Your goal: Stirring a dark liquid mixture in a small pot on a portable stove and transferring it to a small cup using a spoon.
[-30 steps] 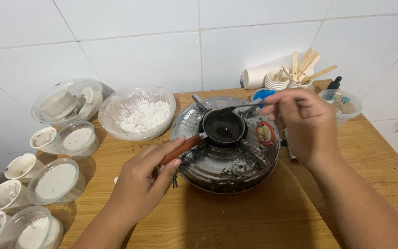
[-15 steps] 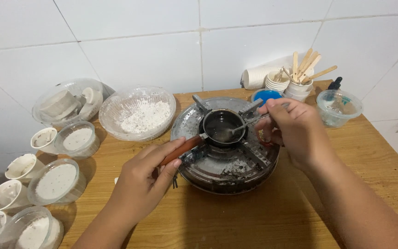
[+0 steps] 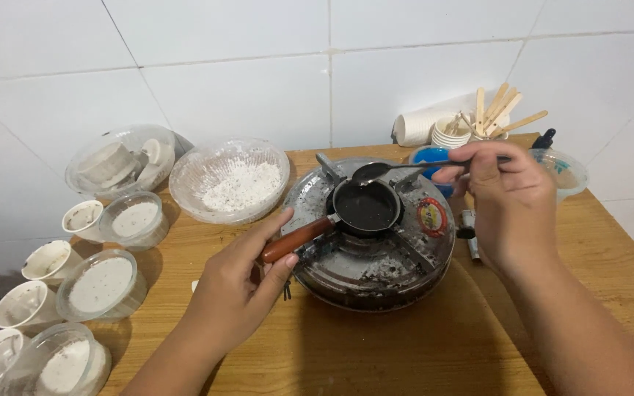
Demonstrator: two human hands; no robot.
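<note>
A small black pan (image 3: 367,207) with a reddish-brown handle (image 3: 299,239) sits on a round, soot-stained metal burner (image 3: 373,260). My left hand (image 3: 240,284) grips the end of that handle between thumb and fingers. My right hand (image 3: 503,196) holds a metal spoon (image 3: 383,170) level, its bowl lifted just above the pan's far rim. The pan's inside looks dark and wet.
A clear bowl of white powder (image 3: 230,181) stands left of the burner. Several clear tubs (image 3: 101,283) and white cups (image 3: 26,303) line the left edge. Behind are paper cups with wooden sticks (image 3: 494,111), a blue lid (image 3: 431,155) and a clear tub (image 3: 566,173), on a wooden table (image 3: 376,352).
The spoon was dipped into the pan half a second ago; now my right hand has raised it out, above the far rim. My left hand stays on the handle.
</note>
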